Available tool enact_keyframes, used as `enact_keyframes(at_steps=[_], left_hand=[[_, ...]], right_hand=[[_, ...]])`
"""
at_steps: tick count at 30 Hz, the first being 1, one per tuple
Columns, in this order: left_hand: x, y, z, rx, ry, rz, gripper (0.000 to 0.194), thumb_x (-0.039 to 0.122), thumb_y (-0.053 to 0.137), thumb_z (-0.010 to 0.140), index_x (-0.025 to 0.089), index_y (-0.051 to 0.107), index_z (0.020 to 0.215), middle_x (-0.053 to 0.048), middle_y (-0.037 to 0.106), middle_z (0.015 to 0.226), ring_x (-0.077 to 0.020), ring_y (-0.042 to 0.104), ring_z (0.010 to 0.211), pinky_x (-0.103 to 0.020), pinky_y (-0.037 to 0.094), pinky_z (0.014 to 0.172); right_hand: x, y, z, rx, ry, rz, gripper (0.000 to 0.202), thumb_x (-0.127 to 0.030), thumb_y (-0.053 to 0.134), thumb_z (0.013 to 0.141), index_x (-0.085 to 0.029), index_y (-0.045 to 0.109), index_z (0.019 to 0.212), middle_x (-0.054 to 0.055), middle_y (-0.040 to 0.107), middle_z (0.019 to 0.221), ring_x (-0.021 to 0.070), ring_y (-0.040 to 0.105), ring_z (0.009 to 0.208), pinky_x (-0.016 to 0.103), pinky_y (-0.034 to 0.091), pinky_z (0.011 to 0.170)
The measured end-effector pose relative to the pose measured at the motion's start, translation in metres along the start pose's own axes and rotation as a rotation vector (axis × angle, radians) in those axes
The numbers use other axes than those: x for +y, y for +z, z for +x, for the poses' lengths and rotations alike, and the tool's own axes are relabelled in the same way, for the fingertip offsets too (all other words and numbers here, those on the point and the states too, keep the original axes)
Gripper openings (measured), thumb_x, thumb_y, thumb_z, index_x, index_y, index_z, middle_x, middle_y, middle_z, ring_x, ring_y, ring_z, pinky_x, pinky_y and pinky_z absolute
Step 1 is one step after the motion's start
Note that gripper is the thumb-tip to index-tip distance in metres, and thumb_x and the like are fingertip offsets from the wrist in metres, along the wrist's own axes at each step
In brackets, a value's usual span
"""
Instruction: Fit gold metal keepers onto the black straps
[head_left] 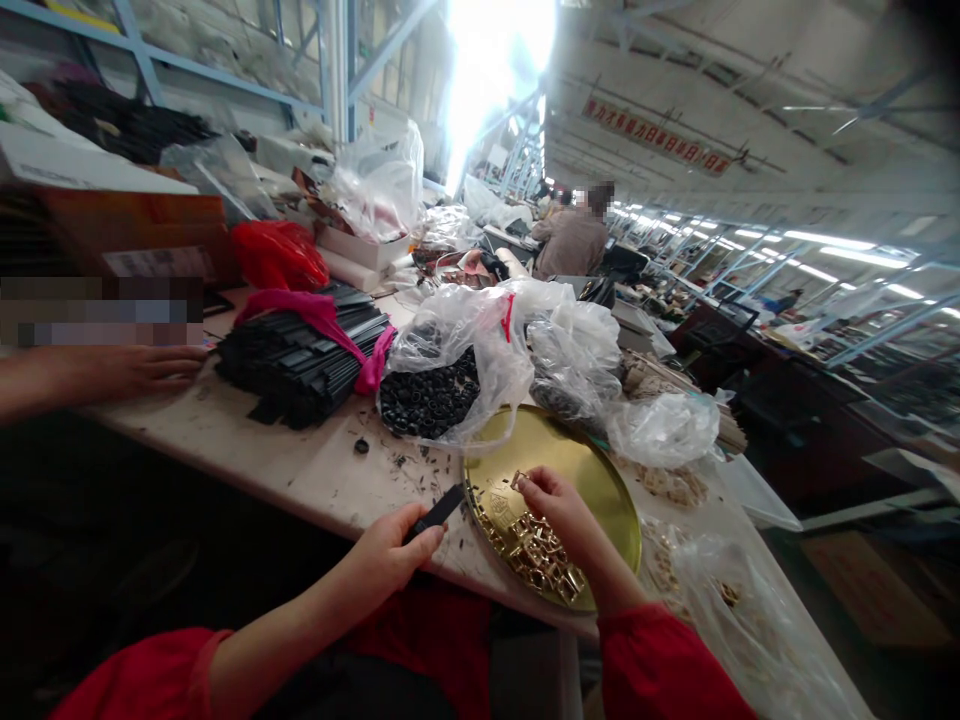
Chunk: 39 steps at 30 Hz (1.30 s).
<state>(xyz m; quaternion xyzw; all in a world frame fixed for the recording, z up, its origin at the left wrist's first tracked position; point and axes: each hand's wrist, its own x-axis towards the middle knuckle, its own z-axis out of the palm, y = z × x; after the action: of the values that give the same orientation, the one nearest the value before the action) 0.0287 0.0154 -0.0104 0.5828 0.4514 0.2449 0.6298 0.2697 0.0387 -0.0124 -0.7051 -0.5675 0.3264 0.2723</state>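
My left hand point(409, 540) grips a black strap point(442, 508) between thumb and fingers at the table's near edge, its free end pointing toward the tray. Over the round gold tray point(592, 480), my right hand point(551, 500) pinches a small gold buckle point(519, 481) in its fingertips. Beneath and beside that hand lies a heap of gold buckles point(544, 560) along the tray's near side. The strap and the pinched buckle are apart. The far end of the strap is hidden in my left palm.
Behind the tray lies a clear bag of black loops point(435, 395). A bundle of black straps point(300, 350), tied with pink cloth, lies left of it. Another person's hand point(150, 370) rests at the table's left. Plastic bags with gold pieces point(671, 485) lie at right.
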Motion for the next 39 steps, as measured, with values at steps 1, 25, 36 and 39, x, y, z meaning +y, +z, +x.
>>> enact_keyframes(at_steps=[1,25,36,39], left_hand=[[0.003,0.002,-0.001,0.013,0.005,-0.053,0.031,0.048,0.046,0.076,0.017,0.047,0.081,0.008,0.042,0.054,-0.0059,0.031,0.04,-0.018,0.023,0.039],[-0.002,-0.03,-0.043,-0.021,0.147,0.322,0.034,0.042,0.036,0.087,0.017,0.055,0.074,0.003,0.051,0.061,-0.0115,0.046,0.057,-0.02,0.033,0.053],[0.002,-0.026,-0.039,-0.073,0.247,0.5,0.029,0.03,0.037,0.088,0.018,0.062,0.079,-0.002,0.062,0.076,-0.0158,0.054,0.07,-0.021,0.038,0.064],[-0.001,-0.028,-0.037,-0.069,0.255,0.523,0.029,0.03,0.037,0.088,0.019,0.061,0.078,-0.002,0.061,0.074,-0.0158,0.054,0.069,-0.021,0.037,0.063]], right_hand=[[-0.01,0.015,-0.014,-0.032,-0.014,0.077,0.023,-0.041,0.046,0.081,-0.019,0.05,0.076,-0.004,0.048,0.058,0.0105,0.043,0.052,0.022,0.035,0.052],[-0.065,0.101,-0.09,-0.063,0.315,1.4,0.032,-0.024,0.08,0.057,-0.021,0.062,0.083,-0.004,0.062,0.068,0.0063,0.055,0.056,0.018,0.047,0.056],[-0.058,0.113,-0.093,-0.031,0.206,1.332,0.038,-0.024,0.076,0.064,-0.023,0.062,0.099,-0.004,0.061,0.072,0.004,0.05,0.052,0.015,0.044,0.05],[-0.055,0.112,-0.091,-0.03,0.247,1.345,0.037,-0.026,0.077,0.061,-0.021,0.064,0.095,-0.004,0.061,0.07,0.0041,0.05,0.051,0.015,0.043,0.049]])
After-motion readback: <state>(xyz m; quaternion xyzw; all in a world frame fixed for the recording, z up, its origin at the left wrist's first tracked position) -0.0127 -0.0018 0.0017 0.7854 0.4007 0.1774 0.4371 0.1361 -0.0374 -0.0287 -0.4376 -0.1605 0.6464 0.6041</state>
